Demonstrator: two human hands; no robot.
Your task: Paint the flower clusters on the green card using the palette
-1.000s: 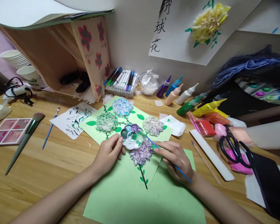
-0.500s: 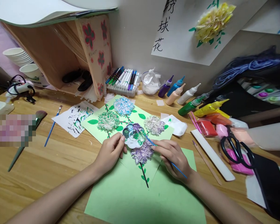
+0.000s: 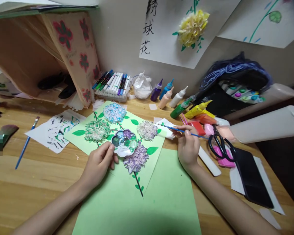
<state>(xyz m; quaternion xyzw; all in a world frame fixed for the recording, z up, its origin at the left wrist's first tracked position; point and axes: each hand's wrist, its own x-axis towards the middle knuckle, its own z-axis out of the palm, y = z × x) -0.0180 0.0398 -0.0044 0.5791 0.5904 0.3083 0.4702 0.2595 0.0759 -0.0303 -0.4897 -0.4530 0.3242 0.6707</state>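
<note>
Moved off one palette [image 3: 122, 152]: right hand [image 3: 189, 147], gripping one brush [image 3: 168, 127] | left hand [image 3: 98, 164]: pinching palette | tabletop flowers [image 3: 115, 113]: four

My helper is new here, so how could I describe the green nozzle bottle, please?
Find the wall poster with the yellow flower. Below it, nozzle bottles line the desk. The green nozzle bottle is between the white bottle and the yellow bottle, the only one with a green body.

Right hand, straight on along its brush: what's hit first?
Likely the upper edge of the pale purple flower, met by the tip of the brush in the right hand. Height is unclear; it might pass above.
</note>
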